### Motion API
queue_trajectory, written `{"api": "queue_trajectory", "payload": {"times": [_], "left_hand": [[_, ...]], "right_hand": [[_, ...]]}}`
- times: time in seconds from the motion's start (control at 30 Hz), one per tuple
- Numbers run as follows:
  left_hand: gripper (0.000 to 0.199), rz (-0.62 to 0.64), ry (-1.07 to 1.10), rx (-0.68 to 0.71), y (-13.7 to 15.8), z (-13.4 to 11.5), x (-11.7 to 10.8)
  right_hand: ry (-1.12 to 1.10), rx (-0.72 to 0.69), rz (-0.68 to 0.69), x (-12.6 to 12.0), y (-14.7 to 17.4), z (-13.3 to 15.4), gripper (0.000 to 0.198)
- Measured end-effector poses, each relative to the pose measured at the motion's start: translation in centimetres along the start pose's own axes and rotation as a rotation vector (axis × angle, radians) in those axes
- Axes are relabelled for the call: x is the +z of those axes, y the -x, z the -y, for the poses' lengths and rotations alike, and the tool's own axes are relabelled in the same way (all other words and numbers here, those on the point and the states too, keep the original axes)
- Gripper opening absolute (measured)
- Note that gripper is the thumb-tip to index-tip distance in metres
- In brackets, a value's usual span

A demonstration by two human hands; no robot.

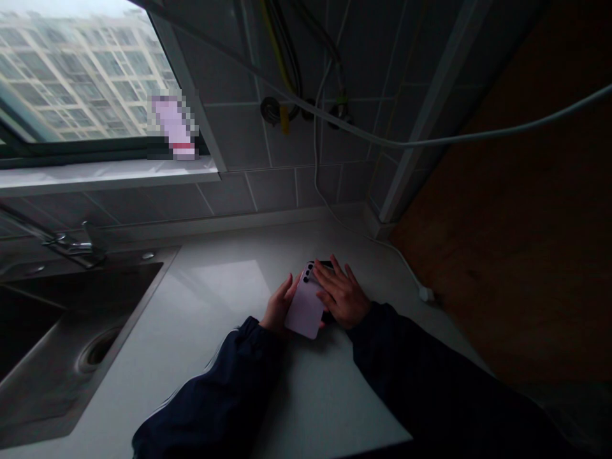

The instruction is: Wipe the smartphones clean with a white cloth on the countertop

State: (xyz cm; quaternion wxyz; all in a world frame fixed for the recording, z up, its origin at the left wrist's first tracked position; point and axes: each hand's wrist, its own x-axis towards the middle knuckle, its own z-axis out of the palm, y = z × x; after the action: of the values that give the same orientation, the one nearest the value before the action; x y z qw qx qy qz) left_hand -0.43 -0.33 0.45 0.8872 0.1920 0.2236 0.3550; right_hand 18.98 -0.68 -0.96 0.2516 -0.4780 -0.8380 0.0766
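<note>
Shadow obscures much of the view, and the right hand [347,296] covers the upper-right part of a lilac smartphone [304,312]. Dark material [327,263] shows past the phone's one o'clock corner, too dim to identify. The screen side is hidden; pixel blocks [174,124] mask something by the window at ten o'clock. The frame cuts off both navy sleeves [406,357] and the far side of the sink.

From the phone, the left hand [276,310] sits at nine o'clock, its thumb along the edge, gripping; most of its other fingers are hidden beneath. The right hand lies at three o'clock, fingers [335,280] slightly spread over the back, pointing toward eleven. Camera lenses [307,272] face up beside them.

Pale worktop [162,331] surrounds the hands. The steel sink [48,382] and faucet [71,247] stand near nine o'clock, the window [86,70] at ten, tiled wall [234,134] toward eleven. A white plug [425,294] rests at three; a brown panel [521,223] rises beyond.
</note>
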Motion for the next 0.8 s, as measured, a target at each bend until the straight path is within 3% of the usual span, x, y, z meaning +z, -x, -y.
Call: {"api": "queue_trajectory", "payload": {"times": [0.3,0.53,0.8], "left_hand": [[0.064,0.053,0.026,0.02,0.1,0.0,-0.1],[0.063,-0.025,-0.044,0.057,0.1,0.2,0.1],[0.067,-0.12,-0.027,0.171,-0.1,0.0,0.1]], "right_hand": [[0.075,0.006,-0.003,-0.4,-0.1,-0.7,0.066],[0.015,-0.023,0.085,-0.2,0.1,-0.5,0.064],[-0.003,-0.168,0.109,0.9,0.9,0.9,0.068]]}}
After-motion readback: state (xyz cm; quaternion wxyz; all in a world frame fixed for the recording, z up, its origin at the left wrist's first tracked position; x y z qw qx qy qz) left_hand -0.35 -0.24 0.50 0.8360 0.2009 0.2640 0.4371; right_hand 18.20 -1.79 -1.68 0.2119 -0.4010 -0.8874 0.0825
